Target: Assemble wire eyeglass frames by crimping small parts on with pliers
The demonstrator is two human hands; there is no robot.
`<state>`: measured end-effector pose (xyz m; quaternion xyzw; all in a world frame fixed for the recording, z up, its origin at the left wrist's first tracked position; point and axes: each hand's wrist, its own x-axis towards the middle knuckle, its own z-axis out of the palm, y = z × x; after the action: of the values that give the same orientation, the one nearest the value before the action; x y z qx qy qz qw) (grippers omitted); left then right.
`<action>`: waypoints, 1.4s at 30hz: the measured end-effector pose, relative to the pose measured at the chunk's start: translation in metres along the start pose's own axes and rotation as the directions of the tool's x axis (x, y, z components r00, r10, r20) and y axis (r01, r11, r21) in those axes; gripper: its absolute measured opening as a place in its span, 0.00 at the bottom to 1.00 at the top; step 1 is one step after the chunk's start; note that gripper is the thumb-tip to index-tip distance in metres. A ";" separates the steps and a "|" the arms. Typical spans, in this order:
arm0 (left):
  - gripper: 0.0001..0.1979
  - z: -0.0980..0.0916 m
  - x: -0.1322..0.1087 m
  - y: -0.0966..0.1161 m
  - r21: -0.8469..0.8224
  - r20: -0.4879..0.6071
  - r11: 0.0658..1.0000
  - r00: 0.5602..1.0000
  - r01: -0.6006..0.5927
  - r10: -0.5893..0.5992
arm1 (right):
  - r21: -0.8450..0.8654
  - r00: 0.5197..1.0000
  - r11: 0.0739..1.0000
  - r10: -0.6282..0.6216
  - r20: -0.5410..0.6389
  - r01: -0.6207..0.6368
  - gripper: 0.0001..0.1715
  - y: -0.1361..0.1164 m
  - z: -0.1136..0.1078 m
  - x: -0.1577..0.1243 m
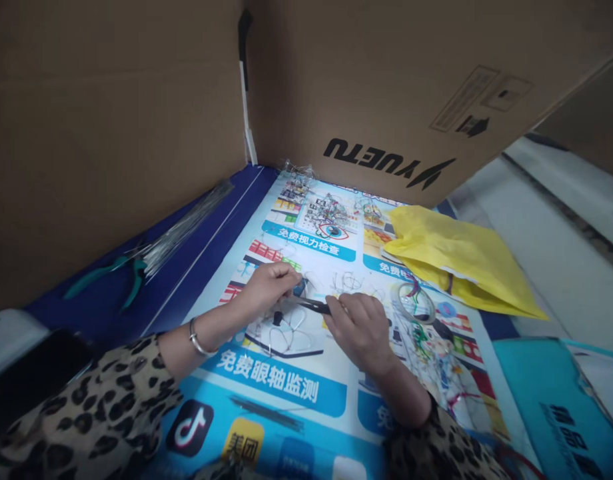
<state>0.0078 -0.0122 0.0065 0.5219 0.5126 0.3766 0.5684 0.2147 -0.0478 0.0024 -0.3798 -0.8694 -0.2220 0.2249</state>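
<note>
My left hand [266, 288] is closed in a pinch above the printed sheet [331, 267]; what its fingertips hold is too small to make out. Facing it, my right hand [360, 328] grips a slim tool with a dark handle [315, 306] and a pale metal tip. That tip reaches to just below my left fingertips, and its exact kind is unclear. Thin bent wire loops [286, 337] lie on the sheet under both hands. More curled wire [349, 281] sits a little farther back.
Cardboard walls [376, 87] enclose the back and left. Teal-handled pliers [104, 272] and straight wires [186, 230] lie left. Tangled wire pieces [329, 210] sit behind. At right are a tape roll [431, 308], a yellow bag [471, 260], coloured wire bits [439, 367] and a teal box [541, 400].
</note>
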 end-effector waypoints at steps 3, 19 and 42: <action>0.13 0.004 -0.001 -0.002 0.000 0.021 0.999 0.999 0.033 -0.033 | -0.042 0.998 0.998 -0.051 -0.030 0.049 0.12 -0.002 0.000 0.000; 0.12 0.006 -0.004 0.003 0.013 0.054 0.996 0.994 0.091 -0.091 | -0.003 0.995 0.996 -0.086 0.048 0.086 0.14 -0.003 0.002 -0.006; 0.10 0.007 -0.003 0.000 0.010 0.062 0.992 0.990 0.127 -0.127 | 0.027 0.993 0.995 -0.099 0.064 0.097 0.13 -0.003 0.000 -0.004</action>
<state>0.0144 -0.0164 0.0065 0.5013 0.5278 0.3216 0.6055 0.2147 -0.0515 -0.0004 -0.3409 -0.8965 -0.2098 0.1898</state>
